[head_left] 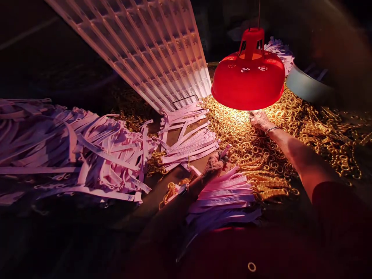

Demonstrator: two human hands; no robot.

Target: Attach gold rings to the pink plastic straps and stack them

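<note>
My left hand (pixel 214 164) is closed on a pink strap (pixel 225 150), whose end sticks up past the fingertips. Just below that hand lies a fanned stack of pink straps (pixel 225 190) with gold rings at their right ends. Under the red lamp's rim, my right hand (pixel 260 120) reaches into a wide heap of gold rings (pixel 238 131). The lamp's edge and glare partly hide its fingers, so I cannot tell what they hold. Another bunch of pink straps (pixel 192 147) lies beyond my left hand.
A red lamp (pixel 248 79) hangs low over the rings. A pale ribbed panel (pixel 151 50) slants up behind the straps. A large pile of straps (pixel 95 151) fills the left side. A pale blue tub (pixel 305 85) sits at the back right.
</note>
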